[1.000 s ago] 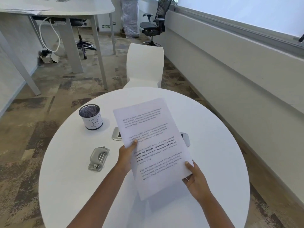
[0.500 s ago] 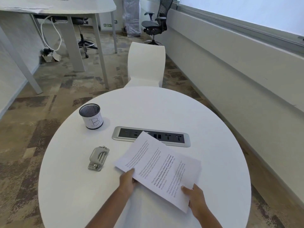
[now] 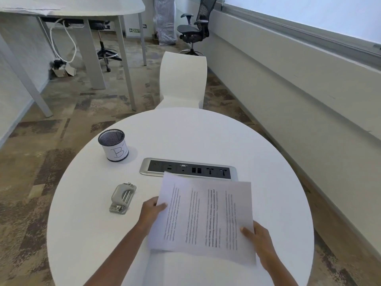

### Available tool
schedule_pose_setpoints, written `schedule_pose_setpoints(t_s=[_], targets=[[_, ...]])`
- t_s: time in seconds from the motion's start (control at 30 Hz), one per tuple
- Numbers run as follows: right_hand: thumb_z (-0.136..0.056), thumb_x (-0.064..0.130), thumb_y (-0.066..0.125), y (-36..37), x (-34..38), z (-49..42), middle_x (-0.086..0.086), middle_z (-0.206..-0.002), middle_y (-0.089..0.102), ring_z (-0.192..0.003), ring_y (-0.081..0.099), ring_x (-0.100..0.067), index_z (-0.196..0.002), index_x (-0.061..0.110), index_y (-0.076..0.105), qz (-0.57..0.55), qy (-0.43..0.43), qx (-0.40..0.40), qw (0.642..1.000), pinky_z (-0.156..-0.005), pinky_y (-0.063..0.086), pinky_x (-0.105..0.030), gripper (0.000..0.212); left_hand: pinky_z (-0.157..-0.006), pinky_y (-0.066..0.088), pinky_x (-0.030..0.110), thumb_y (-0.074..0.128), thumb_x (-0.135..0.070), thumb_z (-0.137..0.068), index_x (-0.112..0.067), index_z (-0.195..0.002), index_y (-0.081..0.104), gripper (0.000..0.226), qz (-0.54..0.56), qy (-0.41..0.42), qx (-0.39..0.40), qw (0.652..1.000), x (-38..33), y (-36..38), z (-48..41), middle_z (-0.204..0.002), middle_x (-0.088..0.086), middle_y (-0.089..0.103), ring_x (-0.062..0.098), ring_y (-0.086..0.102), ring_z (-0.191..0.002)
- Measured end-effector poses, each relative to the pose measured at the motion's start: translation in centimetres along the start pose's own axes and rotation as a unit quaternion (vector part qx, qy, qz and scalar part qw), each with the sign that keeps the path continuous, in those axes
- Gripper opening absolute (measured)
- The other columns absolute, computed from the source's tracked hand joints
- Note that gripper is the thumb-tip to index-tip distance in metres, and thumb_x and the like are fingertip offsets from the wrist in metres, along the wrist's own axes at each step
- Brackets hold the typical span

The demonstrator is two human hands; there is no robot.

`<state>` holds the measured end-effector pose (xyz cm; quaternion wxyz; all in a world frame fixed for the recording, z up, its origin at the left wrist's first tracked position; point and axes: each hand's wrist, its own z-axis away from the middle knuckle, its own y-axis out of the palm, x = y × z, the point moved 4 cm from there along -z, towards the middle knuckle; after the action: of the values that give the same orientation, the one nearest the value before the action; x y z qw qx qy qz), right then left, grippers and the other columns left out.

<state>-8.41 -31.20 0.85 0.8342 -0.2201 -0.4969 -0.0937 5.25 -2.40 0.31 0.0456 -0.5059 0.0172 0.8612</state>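
A printed sheet of paper (image 3: 206, 215) is held low over the round white table (image 3: 268, 162), turned sideways so its text lines run away from me. My left hand (image 3: 151, 211) pinches its left edge, thumb on top. My right hand (image 3: 257, 238) pinches its near right corner, thumb on top. A grey hole punch (image 3: 122, 198) lies on the table just left of my left hand. A black mesh pen cup (image 3: 113, 147) with a white label marked "B" stands farther back on the left.
A silver socket panel (image 3: 188, 169) is set into the table just beyond the paper. A white chair (image 3: 183, 79) stands at the table's far side. Beyond are a long desk (image 3: 82, 9), a black office chair (image 3: 193, 29) and a wall on the right.
The paper has come down from upright in front of me to low over the table and has turned clockwise to lie sideways. Both hands kept their hold.
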Motion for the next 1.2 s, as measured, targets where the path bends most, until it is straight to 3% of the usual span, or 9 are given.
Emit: schedule_pose_setpoints(t_s=[0.23,0.33,0.53,0.67,0.73,0.8,0.87,1.03,1.2], targets=[[-0.087,0.007,0.058,0.4,4.7,-0.2,0.004,-0.087,0.066,-0.082,0.062,-0.016,-0.094,0.017,0.059,-0.050,-0.143,-0.100,0.983,-0.066,0.048,-0.025,0.012,-0.058,0.053,0.010,0.061,-0.001,-0.084,-0.013,-0.100,0.066,0.021,0.061,0.185,-0.001,0.981,-6.5,0.9,0.4,-0.082,-0.009,0.071,-0.004,0.068,-0.064],[-0.088,0.006,0.057,1.1,4.6,-0.5,-0.006,-0.095,0.064,-0.088,0.060,-0.023,-0.105,0.007,0.057,-0.036,-0.140,-0.092,0.985,-0.076,0.050,-0.034,0.017,-0.057,0.053,0.008,0.064,-0.003,-0.083,-0.011,-0.099,0.065,0.019,0.047,0.169,0.003,0.985,-6.1,0.9,0.4,-0.083,-0.007,0.070,-0.003,0.068,-0.064],[-0.089,0.002,0.052,2.3,3.6,-0.7,-0.011,-0.096,0.064,-0.088,0.059,-0.028,-0.099,0.004,0.057,-0.064,-0.117,-0.100,0.986,-0.073,0.046,-0.033,0.012,-0.066,0.054,0.025,0.065,-0.003,-0.083,-0.002,-0.105,0.062,0.022,0.003,0.136,-0.010,0.991,-3.5,1.0,0.7,-0.094,0.010,0.066,0.026,0.063,-0.082],[-0.089,0.003,0.053,2.5,3.4,-0.8,-0.009,-0.094,0.064,-0.087,0.060,-0.025,-0.098,0.008,0.057,-0.078,-0.116,-0.092,0.986,-0.072,0.046,-0.031,0.011,-0.055,0.054,0.009,0.065,-0.005,-0.082,-0.011,-0.097,0.060,0.017,-0.015,0.157,-0.039,0.987,-3.0,0.7,0.8,-0.091,0.004,0.066,0.020,0.063,-0.076],[-0.089,0.004,0.055,2.4,3.1,-1.1,-0.009,-0.095,0.064,-0.088,0.059,-0.026,-0.098,0.008,0.056,-0.073,-0.103,-0.085,0.988,-0.072,0.047,-0.032,0.011,-0.063,0.057,0.019,0.064,-0.006,-0.084,-0.011,-0.098,0.060,0.016,-0.026,0.151,-0.028,0.988,-2.7,0.6,0.8,-0.096,0.008,0.066,0.024,0.064,-0.081],[-0.088,0.006,0.056,2.0,2.7,-1.4,-0.011,-0.096,0.064,-0.089,0.059,-0.028,-0.098,0.009,0.056,-0.059,-0.088,-0.089,0.990,-0.074,0.049,-0.038,0.011,-0.077,0.056,0.040,0.063,-0.009,-0.085,-0.012,-0.099,0.060,0.014,-0.042,0.144,-0.017,0.989,-2.5,0.5,0.9,-0.098,0.011,0.066,0.030,0.065,-0.088],[-0.089,0.011,0.057,1.4,2.2,-1.8,-0.011,-0.095,0.066,-0.089,0.060,-0.030,-0.096,0.011,0.058,-0.029,-0.074,-0.105,0.991,-0.078,0.050,-0.044,0.008,-0.083,0.053,0.046,0.061,-0.012,-0.087,-0.011,-0.095,0.062,0.009,-0.057,0.139,-0.013,0.989,-2.8,0.4,1.0,-0.095,0.012,0.067,0.033,0.066,-0.089],[-0.087,0.016,0.060,-0.7,0.7,-2.3,-0.013,-0.095,0.064,-0.087,0.057,-0.026,-0.101,0.004,0.062,-0.085,-0.004,-0.171,0.982,-0.082,0.045,-0.039,0.019,-0.067,0.054,0.027,0.059,-0.010,-0.088,-0.010,-0.096,0.064,0.010,-0.028,0.101,0.024,0.994,-3.6,0.7,0.9,-0.084,0.002,0.069,0.022,0.066,-0.077],[-0.085,0.006,0.061,-0.2,-0.5,-2.0,-0.017,-0.113,0.057,-0.098,0.054,-0.029,-0.123,0.008,0.051,-0.268,0.105,-0.121,0.950,-0.079,0.048,-0.038,0.040,-0.064,0.054,0.025,0.058,-0.008,-0.088,-0.007,-0.098,0.066,0.012,0.058,0.061,0.031,0.996,-3.4,1.3,1.3,-0.086,0.007,0.070,0.019,0.067,-0.072]])
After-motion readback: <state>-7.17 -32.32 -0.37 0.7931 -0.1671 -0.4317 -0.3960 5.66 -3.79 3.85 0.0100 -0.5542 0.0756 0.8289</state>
